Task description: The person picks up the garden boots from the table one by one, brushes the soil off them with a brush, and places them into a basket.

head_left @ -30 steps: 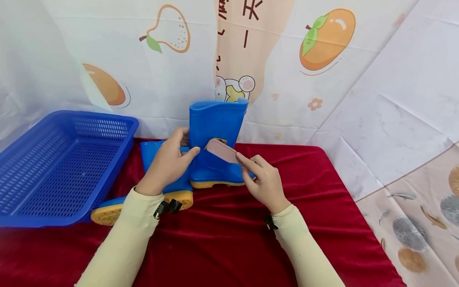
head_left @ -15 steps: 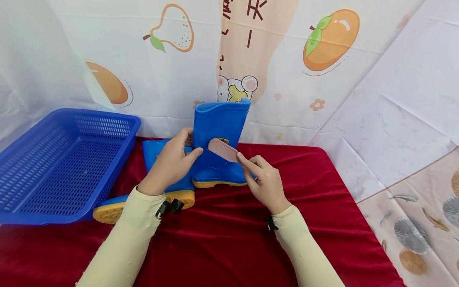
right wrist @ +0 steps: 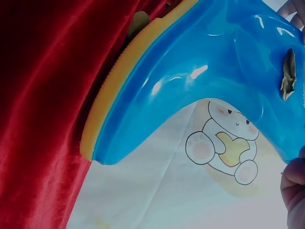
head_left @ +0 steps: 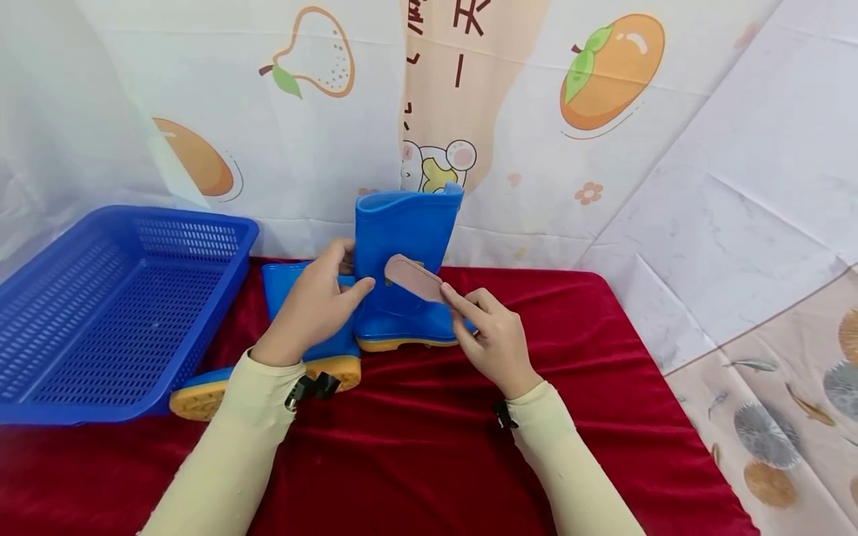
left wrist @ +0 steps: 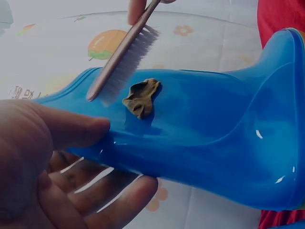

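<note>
"Grips?"
"Left hand (head_left: 313, 304) holds the tall blue rubber boot (head_left: 405, 231) upright on red velvety cloth (head_left: 570, 335); right hand (head_left: 494, 339) pinches the slim pink bristle brush (head_left: 417, 280)."
"Advice?"
"Probably brace firmly, scrub the crumpled brown lump (left wrist: 145, 98) edge-first."

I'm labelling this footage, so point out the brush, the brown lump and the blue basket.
Brush (head_left: 417, 280): head view, on its flat back.
Brown lump (left wrist: 143, 101): left wrist view, its middle.
Blue basket (head_left: 144, 320): head view, its slotted floor.
</note>
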`<action>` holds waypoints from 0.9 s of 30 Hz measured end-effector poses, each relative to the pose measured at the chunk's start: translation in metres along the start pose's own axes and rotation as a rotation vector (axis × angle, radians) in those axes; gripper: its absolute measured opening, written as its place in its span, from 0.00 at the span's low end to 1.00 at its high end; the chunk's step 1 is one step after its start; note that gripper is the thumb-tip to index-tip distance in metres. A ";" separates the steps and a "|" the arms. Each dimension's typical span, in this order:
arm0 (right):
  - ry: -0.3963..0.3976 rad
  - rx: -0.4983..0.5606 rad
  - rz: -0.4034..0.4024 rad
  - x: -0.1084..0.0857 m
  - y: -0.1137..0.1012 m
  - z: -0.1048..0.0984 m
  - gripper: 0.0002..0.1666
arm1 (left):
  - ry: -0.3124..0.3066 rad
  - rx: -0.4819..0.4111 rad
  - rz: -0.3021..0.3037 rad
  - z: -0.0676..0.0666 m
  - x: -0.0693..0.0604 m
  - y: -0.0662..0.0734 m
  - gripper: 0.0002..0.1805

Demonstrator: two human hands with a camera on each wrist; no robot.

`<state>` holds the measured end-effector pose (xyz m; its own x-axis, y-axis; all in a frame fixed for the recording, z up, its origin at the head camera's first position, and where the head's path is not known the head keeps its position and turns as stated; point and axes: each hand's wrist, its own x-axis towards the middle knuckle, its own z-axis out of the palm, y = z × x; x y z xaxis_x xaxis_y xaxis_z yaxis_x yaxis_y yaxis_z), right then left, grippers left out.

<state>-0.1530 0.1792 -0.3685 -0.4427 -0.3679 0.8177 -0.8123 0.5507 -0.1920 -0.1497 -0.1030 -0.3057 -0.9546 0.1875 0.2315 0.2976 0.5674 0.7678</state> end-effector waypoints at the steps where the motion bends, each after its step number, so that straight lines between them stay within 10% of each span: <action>1: -0.001 0.000 -0.008 0.000 -0.001 0.000 0.28 | -0.009 0.002 0.011 0.000 0.000 0.001 0.30; 27: -0.039 -0.008 0.010 -0.001 -0.001 0.001 0.29 | -0.012 0.038 0.016 0.001 -0.001 -0.001 0.30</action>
<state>-0.1520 0.1783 -0.3691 -0.4655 -0.3908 0.7941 -0.8046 0.5607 -0.1958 -0.1493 -0.1027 -0.3076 -0.9497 0.2059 0.2361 0.3130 0.5942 0.7409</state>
